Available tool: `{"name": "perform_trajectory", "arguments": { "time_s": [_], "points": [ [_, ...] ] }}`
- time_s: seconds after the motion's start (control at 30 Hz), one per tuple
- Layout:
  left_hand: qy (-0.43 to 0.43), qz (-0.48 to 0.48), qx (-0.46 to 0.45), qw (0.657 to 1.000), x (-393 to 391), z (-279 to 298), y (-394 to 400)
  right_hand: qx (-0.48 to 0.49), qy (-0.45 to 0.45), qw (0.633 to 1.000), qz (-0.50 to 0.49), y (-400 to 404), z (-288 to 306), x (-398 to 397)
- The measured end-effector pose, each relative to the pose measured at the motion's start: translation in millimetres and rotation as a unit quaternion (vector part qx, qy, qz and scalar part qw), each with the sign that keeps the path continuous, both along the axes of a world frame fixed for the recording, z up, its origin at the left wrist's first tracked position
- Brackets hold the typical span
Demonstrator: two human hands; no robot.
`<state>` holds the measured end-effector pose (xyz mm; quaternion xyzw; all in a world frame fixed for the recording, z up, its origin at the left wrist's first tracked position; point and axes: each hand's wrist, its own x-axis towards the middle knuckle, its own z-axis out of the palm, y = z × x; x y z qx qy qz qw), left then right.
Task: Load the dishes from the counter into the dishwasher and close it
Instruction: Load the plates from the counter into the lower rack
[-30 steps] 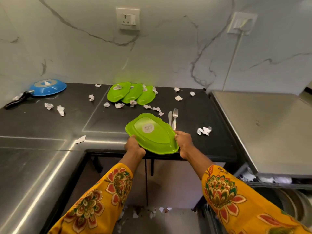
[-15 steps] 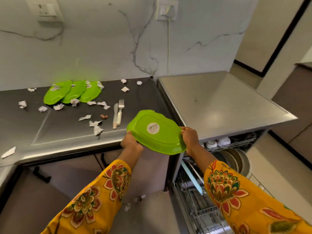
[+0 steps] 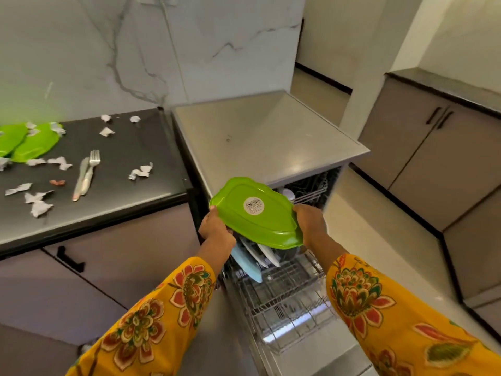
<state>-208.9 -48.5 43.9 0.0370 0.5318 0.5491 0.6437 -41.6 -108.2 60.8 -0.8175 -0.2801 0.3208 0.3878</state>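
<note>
Dishwasher loading is judged partly done: a leaf-shaped green plastic plate, gripped at opposite edges by the left hand and right hand, is held above the pulled-out wire rack, beside plates already racked, while green plates and cutlery remain on the counter left of the rack.

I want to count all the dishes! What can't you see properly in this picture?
- Head view: the held green plate covers the back of the lower rack, so dishes there can't be counted.
- The green plates on the counter are cut off by the left edge.
- The sticker print is too small to read.
- Both hands' fingers are hidden under the plate.
</note>
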Motion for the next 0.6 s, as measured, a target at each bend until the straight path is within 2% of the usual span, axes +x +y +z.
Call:
{"name": "perform_trajectory", "arguments": {
  "time_s": [0.13, 0.3, 0.43, 0.6],
  "points": [
    [-0.003, -0.019, -0.014, 1.0, 33.2, -14.2, -23.3, -0.032, -0.043, 0.998, -0.012, -25.3, -14.0, 34.8],
    [0.01, -0.053, -0.038, 0.998, 66.3, -26.5, -42.5, -0.094, -0.021, 0.995, -0.032, -51.5, -42.4, 60.8],
    [0.013, -0.082, -0.052, 0.995, 82.8, -38.9, -53.0, -0.154, -0.011, 0.988, 0.026, -64.8, -66.8, 71.9],
    [0.031, -0.126, -0.076, 0.989, 91.7, -62.5, -55.1, -0.181, 0.0, 0.981, 0.071, -74.2, -98.4, 81.5]
  ]
}}
